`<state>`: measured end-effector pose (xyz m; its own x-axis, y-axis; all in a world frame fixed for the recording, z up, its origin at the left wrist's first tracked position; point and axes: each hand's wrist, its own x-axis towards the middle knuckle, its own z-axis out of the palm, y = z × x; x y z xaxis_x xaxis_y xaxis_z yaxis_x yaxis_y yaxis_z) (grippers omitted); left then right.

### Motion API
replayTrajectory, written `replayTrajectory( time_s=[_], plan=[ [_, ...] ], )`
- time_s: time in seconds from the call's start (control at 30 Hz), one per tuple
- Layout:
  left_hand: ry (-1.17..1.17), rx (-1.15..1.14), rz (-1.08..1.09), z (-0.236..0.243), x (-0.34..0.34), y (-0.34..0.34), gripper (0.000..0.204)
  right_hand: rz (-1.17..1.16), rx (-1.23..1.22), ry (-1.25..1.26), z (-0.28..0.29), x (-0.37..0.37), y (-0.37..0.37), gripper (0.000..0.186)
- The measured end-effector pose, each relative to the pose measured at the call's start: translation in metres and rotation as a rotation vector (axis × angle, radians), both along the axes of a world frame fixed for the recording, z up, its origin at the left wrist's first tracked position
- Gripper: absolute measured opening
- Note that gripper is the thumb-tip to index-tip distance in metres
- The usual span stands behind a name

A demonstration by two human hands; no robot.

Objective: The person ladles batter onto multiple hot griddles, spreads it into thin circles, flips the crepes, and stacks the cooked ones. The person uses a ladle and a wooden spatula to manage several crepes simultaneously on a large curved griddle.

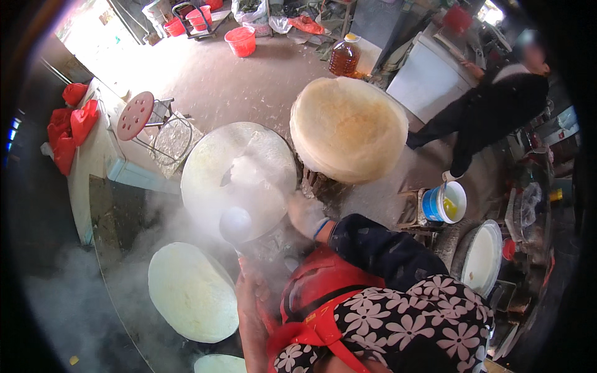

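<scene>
A round griddle (pixel 208 152) lies in front of me, coated with pale batter, with a torn or folded patch near its middle. Over its near edge is a ladle (pixel 236 224) with a round, whitish bowl. My left hand (pixel 249 273) is closed on its handle. At the griddle's right edge is my right hand (pixel 306 214), pale up to a blue band at the wrist; steam blurs its fingers. Just beyond that hand rises a stack of large, thin round flatbreads (pixel 348 130), browned on top. Another pale round sheet (pixel 193 292) lies at the lower left.
Thick steam drifts leftward. A stool with a round red seat (pixel 135 116) stands past the griddle. To the right are a blue-and-white bucket (pixel 444 202) and a white basin (pixel 482 260). An oil jug (pixel 344 56) stands farther off. Another person (pixel 491 105) in dark clothes is at the right.
</scene>
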<state>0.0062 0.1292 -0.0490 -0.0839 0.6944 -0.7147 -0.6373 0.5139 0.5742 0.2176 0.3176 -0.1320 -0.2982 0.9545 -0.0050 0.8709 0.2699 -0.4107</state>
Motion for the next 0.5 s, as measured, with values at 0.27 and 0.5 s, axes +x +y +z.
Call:
replayTrajectory(
  time_s=[0.27,0.5],
  plan=[
    [-0.023,0.062,-0.103,0.024,0.003,-0.004,0.034,0.099,0.107,-0.145,-0.022,-0.017,-0.032,0.069],
    [-0.114,0.045,-0.053,0.003,-0.007,0.004,0.042,0.035,-0.037,0.063,0.021,0.01,-0.034,0.071]
  ],
)
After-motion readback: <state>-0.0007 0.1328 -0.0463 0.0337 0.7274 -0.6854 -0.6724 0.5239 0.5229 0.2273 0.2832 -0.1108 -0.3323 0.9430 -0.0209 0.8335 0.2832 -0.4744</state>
